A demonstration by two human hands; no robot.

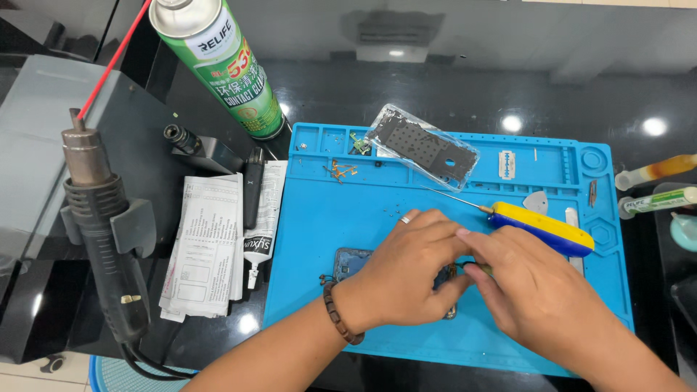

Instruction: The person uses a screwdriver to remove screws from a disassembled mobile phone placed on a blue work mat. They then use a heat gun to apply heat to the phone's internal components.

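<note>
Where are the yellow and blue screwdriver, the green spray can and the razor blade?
Yellow and blue screwdriver [541, 229], head view, middle of its handle.
Green spray can [232, 72], head view, middle of its body.
Razor blade [507, 165], head view, centre of the blade.

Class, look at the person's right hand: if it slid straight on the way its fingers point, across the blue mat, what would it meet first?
The right hand points left toward the left hand, and their fingertips already meet over the opened phone. So it would press into the left hand first, though depth is hard to judge from above.
</note>
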